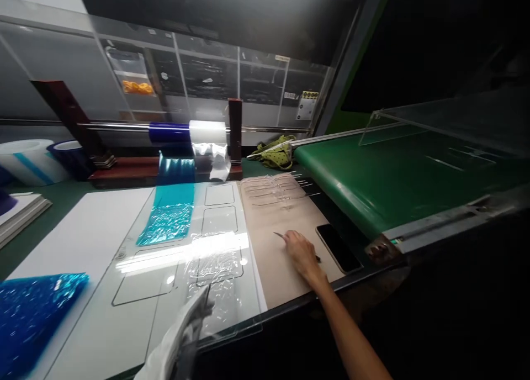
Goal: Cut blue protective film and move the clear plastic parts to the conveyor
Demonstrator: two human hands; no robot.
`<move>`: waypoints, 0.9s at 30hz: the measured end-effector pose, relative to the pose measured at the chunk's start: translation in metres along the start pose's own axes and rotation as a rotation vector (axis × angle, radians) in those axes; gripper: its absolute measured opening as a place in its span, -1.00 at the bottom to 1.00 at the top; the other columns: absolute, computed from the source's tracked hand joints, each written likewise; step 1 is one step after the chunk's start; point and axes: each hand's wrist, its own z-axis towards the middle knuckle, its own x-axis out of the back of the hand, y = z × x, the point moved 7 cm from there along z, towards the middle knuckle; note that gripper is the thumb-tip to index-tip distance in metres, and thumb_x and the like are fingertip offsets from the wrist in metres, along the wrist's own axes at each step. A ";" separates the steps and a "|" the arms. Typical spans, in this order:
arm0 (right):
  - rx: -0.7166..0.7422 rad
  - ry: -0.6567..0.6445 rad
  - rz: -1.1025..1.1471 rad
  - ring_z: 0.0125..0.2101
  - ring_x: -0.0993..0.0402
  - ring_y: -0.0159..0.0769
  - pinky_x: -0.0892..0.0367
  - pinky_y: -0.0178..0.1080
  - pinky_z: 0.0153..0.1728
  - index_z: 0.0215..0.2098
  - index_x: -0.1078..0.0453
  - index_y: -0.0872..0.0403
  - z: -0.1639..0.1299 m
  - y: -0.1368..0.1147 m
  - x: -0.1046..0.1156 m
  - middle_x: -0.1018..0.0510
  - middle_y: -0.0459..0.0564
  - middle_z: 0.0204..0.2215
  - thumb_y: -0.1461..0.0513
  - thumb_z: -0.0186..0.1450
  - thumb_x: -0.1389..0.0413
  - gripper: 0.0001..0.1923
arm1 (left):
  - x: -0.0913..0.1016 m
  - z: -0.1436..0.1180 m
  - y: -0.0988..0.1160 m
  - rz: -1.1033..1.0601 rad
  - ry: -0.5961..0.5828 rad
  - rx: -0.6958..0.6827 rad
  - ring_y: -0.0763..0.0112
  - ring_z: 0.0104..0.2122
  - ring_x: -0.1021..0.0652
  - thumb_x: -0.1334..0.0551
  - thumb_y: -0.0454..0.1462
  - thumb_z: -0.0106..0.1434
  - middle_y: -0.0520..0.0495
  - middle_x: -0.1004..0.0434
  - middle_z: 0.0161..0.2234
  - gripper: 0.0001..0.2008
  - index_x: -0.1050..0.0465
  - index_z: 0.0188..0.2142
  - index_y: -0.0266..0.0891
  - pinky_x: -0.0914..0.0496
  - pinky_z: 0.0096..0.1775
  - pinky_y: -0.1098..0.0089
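My right hand point(301, 254) lies on the tan mat point(275, 225), fingers closed around a thin pointed tool point(280, 235) whose tip sticks out to the left. A dark phone point(338, 248) lies just right of that hand. My left hand point(188, 330), in a white glove, rests at the near edge of a clear acrylic plate point(165, 269) with rectangular cut-outs; whether it grips anything is unclear. Blue film point(169, 214) and clear film point(215, 258) lie over the plate.
A film roll holder point(188, 132) stands at the back with blue and white rolls. Several thin clear strips point(277, 189) lie at the mat's far end. A green conveyor belt point(393, 175) runs on the right. Crumpled blue film point(33, 308) sits near left; tape rolls point(33, 159) far left.
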 end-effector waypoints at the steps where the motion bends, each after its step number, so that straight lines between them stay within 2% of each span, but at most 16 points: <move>1: 0.001 -0.017 0.026 -0.41 -0.42 -0.26 -0.28 -0.24 -0.34 -0.28 -0.35 0.08 -0.009 -0.008 0.002 -0.46 -0.03 -0.46 0.21 0.41 0.16 -0.73 | 0.011 -0.003 0.008 0.051 0.058 -0.058 -0.05 0.05 -0.45 -0.29 0.07 0.00 -0.12 -0.39 0.10 0.02 0.26 0.33 0.06 -0.39 0.04 -0.01; 3: 0.028 -0.083 0.101 -0.52 -0.38 -0.33 -0.27 -0.30 -0.40 -0.15 -0.31 0.08 -0.036 -0.033 0.006 -0.41 -0.12 -0.53 0.16 0.46 0.29 -0.63 | 0.030 -0.007 0.025 0.171 0.115 -0.154 -0.03 0.10 -0.40 -0.30 0.02 0.00 -0.15 -0.29 0.16 0.02 0.25 0.33 -0.02 -0.32 0.11 0.04; 5: 0.099 -0.202 0.209 -0.51 -0.39 -0.39 -0.28 -0.38 -0.43 -0.07 -0.29 0.02 -0.068 -0.067 0.007 -0.41 -0.16 -0.53 0.08 0.46 0.27 -0.64 | 0.040 -0.007 0.036 0.297 0.095 -0.185 0.05 0.10 -0.39 -0.24 -0.09 0.10 -0.15 -0.29 0.16 -0.11 0.20 0.33 -0.01 -0.32 0.11 0.09; 6: 0.154 -0.326 0.341 -0.46 -0.41 -0.40 -0.28 -0.39 -0.41 -0.13 -0.33 0.01 -0.085 -0.088 0.003 -0.44 -0.14 -0.47 0.06 0.45 0.23 -0.65 | 0.044 -0.006 0.039 0.352 0.076 -0.188 0.11 0.09 -0.40 -0.19 -0.16 0.17 -0.12 -0.32 0.14 -0.21 0.18 0.32 0.02 -0.33 0.10 0.13; 8: 0.244 -0.487 0.524 -0.51 -0.38 -0.43 -0.26 -0.41 -0.45 -0.27 -0.35 0.03 -0.114 -0.125 0.000 -0.42 -0.13 -0.52 0.07 0.45 0.25 -0.61 | 0.047 -0.005 0.042 0.437 0.052 -0.196 0.21 0.06 -0.43 -0.09 -0.29 0.24 -0.05 -0.37 0.09 -0.31 0.14 0.30 0.11 -0.34 0.08 0.19; 11: 0.312 -0.629 0.600 -0.47 -0.37 -0.41 -0.25 -0.37 -0.39 -0.32 -0.33 0.03 -0.137 -0.158 -0.008 -0.43 -0.09 -0.50 0.04 0.45 0.28 -0.56 | 0.049 -0.007 0.042 0.488 0.051 -0.228 0.24 0.02 -0.46 -0.08 -0.34 0.24 -0.05 -0.39 0.06 -0.29 0.16 0.31 0.10 -0.35 0.05 0.22; 13: 0.263 -0.665 0.583 -0.43 -0.35 -0.37 -0.25 -0.35 -0.39 -0.29 -0.33 0.02 -0.141 -0.164 -0.016 -0.44 -0.07 -0.44 -0.12 0.37 0.20 -0.53 | 0.048 -0.010 0.041 0.488 0.053 -0.248 0.24 0.00 -0.46 -0.09 -0.34 0.23 -0.05 -0.39 0.04 -0.27 0.20 0.32 0.09 -0.36 0.04 0.23; 16: 0.191 -0.698 0.593 -0.51 -0.25 -0.41 -0.16 -0.38 -0.54 -0.38 -0.27 0.02 -0.140 -0.168 -0.027 -0.40 -0.13 -0.47 -0.37 0.04 -0.01 -0.34 | 0.048 -0.015 0.039 0.490 0.044 -0.260 0.26 -0.03 -0.47 -0.06 -0.39 0.22 -0.05 -0.40 0.02 -0.24 0.24 0.32 0.08 -0.38 0.01 0.25; 17: 0.189 -0.708 0.606 -0.56 -0.20 -0.45 -0.11 -0.39 -0.59 -0.43 -0.23 0.03 -0.139 -0.171 -0.030 -0.36 -0.15 -0.52 -0.39 -0.03 -0.04 -0.32 | 0.048 -0.016 0.039 0.495 0.042 -0.261 0.25 -0.03 -0.47 -0.06 -0.40 0.21 -0.06 -0.40 0.02 -0.23 0.24 0.32 0.08 -0.38 0.00 0.25; 21: 0.227 -0.712 0.649 -0.67 -0.05 -0.55 0.08 -0.41 -0.72 -0.55 -0.07 0.03 -0.138 -0.182 -0.039 -0.21 -0.24 -0.64 -0.36 -0.10 -0.13 -0.31 | 0.049 -0.018 0.038 0.504 0.030 -0.271 0.27 -0.06 -0.48 -0.09 -0.40 0.19 -0.04 -0.40 0.02 -0.20 0.25 0.32 0.11 -0.37 0.02 0.27; 24: 0.274 -0.676 0.658 -0.69 -0.03 -0.57 0.11 -0.41 -0.75 -0.56 -0.05 0.02 -0.138 -0.184 -0.039 -0.16 -0.26 -0.66 -0.36 -0.22 -0.19 -0.27 | 0.047 -0.019 0.038 0.502 0.021 -0.271 0.27 -0.07 -0.48 -0.11 -0.38 0.19 -0.03 -0.40 0.02 -0.20 0.24 0.32 0.12 -0.37 0.01 0.27; 27: 0.315 -0.654 0.663 -0.69 -0.03 -0.57 0.10 -0.41 -0.74 -0.57 -0.06 0.02 -0.140 -0.179 -0.040 -0.15 -0.27 -0.66 -0.36 -0.19 -0.18 -0.28 | 0.042 -0.018 0.038 0.509 0.036 -0.283 0.25 -0.08 -0.47 -0.11 -0.37 0.19 -0.05 -0.40 0.00 -0.20 0.25 0.32 0.12 -0.38 -0.03 0.26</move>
